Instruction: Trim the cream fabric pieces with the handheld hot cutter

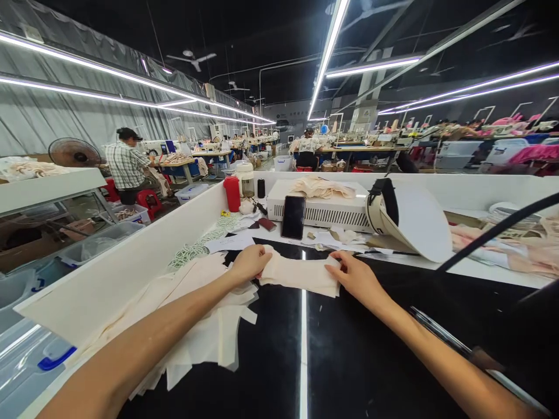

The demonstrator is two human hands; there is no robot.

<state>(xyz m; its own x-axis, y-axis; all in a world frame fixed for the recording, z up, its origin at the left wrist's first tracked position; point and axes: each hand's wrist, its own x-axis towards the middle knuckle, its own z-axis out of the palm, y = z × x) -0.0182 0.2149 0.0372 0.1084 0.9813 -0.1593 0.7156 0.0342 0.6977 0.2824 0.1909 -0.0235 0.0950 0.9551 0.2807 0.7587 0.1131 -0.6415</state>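
Both my hands hold one cream fabric piece (299,273) flat on the glossy black worktop (349,349). My left hand (250,263) grips its left end. My right hand (356,276) pinches its right end. A loose pile of similar cream cut pieces (205,326) lies under and beside my left forearm, reaching toward the near left edge.
Behind the fabric stand a white box-shaped machine (325,210) with a black phone (293,216) leaning on it, a red bottle (232,193), a white cone-shaped lamp head (410,221) and pink fabric (524,250) at right. White walls border the bench. People sit at distant sewing tables.
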